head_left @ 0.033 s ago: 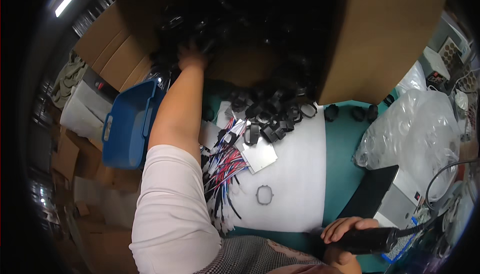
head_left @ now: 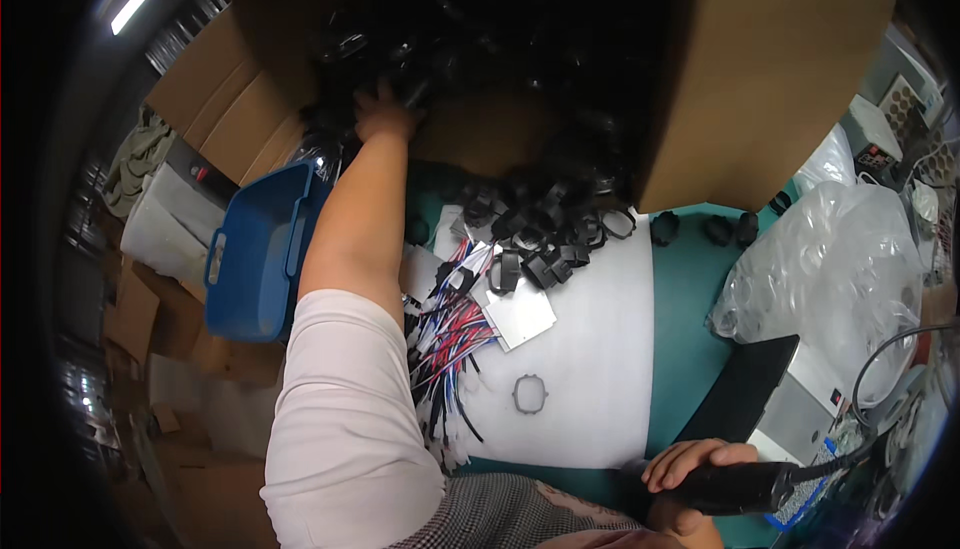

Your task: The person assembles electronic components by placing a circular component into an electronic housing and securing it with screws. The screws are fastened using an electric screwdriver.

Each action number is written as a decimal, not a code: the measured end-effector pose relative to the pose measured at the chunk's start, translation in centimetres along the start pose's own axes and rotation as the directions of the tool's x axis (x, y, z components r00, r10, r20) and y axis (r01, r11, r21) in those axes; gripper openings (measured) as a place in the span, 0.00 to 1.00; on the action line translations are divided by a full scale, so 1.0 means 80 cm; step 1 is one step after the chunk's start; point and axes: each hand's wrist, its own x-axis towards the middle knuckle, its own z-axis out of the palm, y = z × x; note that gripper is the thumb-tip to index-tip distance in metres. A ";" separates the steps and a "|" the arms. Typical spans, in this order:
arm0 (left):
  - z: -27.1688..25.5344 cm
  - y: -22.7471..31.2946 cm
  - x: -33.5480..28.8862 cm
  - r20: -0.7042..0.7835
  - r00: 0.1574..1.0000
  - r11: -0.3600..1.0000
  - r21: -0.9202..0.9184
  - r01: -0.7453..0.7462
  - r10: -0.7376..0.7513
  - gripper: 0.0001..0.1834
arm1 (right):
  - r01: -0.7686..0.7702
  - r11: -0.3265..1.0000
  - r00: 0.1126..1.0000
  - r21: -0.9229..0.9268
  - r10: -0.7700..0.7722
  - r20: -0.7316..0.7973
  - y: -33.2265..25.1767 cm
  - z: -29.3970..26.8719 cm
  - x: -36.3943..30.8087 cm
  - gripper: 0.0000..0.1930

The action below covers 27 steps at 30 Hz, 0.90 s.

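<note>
Deep in shadow, my left hand (head_left: 385, 117) reaches into a large cardboard box (head_left: 765, 79), fingers apart beside dark, shiny parts (head_left: 400, 52). Whether the fingertips touch any of them is hard to see. At the lower right, my right hand (head_left: 685, 467) is wrapped round a black corded electric screwdriver (head_left: 740, 487), its cord leading off to the right. Between the hands, a heap of black ring-shaped housings (head_left: 540, 234) lies on a white foam sheet (head_left: 590, 379). Near it are bundled coloured wires (head_left: 450, 334), a flat silvery-white plate (head_left: 522, 317) and one thin grey ring (head_left: 530, 394).
A blue plastic bin (head_left: 250, 269) stands left of my left arm. To the right are a clear plastic bag (head_left: 815, 279), a black flat panel (head_left: 745, 389) and a few black housings (head_left: 718, 230) on the green tabletop (head_left: 690, 319). The box's flap rises at the far right.
</note>
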 end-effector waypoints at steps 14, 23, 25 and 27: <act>-0.161 -0.046 -0.008 -0.197 0.899 0.895 -0.146 -0.421 0.391 0.24 | 0.057 0.997 0.987 -0.052 -0.064 -0.146 -0.008 0.023 -0.004 0.34; -0.203 0.020 -0.277 0.405 0.292 0.492 -0.595 -0.635 0.866 0.15 | 0.094 0.985 0.990 0.142 -0.077 -0.121 -0.031 0.020 -0.006 0.36; -0.197 0.035 -0.328 0.492 0.100 0.426 -0.613 -0.666 0.865 0.15 | 0.130 0.978 0.984 0.163 -0.107 -0.141 -0.042 0.023 -0.005 0.37; -0.170 0.043 -0.364 0.577 0.005 0.434 -0.608 -0.665 0.817 0.14 | 0.165 0.970 0.982 0.179 -0.145 -0.122 -0.051 0.018 -0.004 0.36</act>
